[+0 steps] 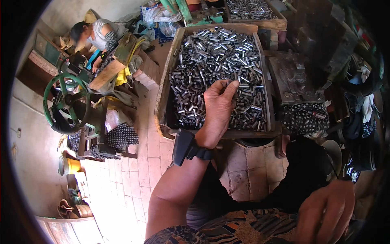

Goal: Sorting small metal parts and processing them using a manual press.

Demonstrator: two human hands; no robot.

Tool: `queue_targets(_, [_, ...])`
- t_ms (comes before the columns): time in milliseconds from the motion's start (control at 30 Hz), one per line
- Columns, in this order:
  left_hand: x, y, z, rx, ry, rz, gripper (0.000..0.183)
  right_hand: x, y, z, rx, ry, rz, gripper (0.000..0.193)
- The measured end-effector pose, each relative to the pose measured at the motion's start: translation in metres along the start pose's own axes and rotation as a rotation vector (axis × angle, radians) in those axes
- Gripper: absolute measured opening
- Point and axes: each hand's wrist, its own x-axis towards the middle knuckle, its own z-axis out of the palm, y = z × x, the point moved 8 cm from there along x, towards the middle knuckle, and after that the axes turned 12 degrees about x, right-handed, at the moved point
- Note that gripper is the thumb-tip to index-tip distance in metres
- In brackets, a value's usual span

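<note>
My left hand [219, 101] reaches over a wooden tray [163, 93] heaped with short, shiny metal tubes [219, 44]. Its thumb and index finger are pinched together above the pile. Whatever sits between the fingertips is too small to tell apart from the tubes behind. A black band with a dark, box-like device [184, 147] wraps that wrist. At the lower right, my right hand [327, 211] is beside my patterned garment [248, 227], knuckles up and fingers bent downward. Its fingertips run out of view, so I cannot see what they touch.
A dark metal block [293, 79] stands right of the tray, with dotted cloth [304, 118] below. Behind is another tray of metal pieces [252, 10]. At left, a person [99, 34] works near a machine with a green handwheel [67, 103]. Brick floor [138, 171] lies between.
</note>
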Motion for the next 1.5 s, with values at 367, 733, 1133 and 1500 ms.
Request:
queue_targets(367, [0.011, -0.017, 0.009, 0.134, -0.044, -0.092, 0.030, 0.002, -0.005, 0.000, -0.014, 0.085, -0.066, 0.014])
queue_targets(733, [0.021, -0.041, 0.006, -0.128, -0.029, -0.342, 0.017, -0.008, 0.005, -0.001, 0.003, -0.231, 0.100, 0.025])
queue_targets(1133, [0.038, -0.044, 0.017, 1.020, -0.143, 0.236, 0.020, -0.068, -0.029, -0.240, -1.156, 0.798, 0.202, 0.008])
queue_targets(1500, [0.027, -0.044, 0.051, 1.559, -0.203, 0.435, 0.014, -0.071, 0.008, -0.267, -1.954, 0.529, 0.608, 0.018])
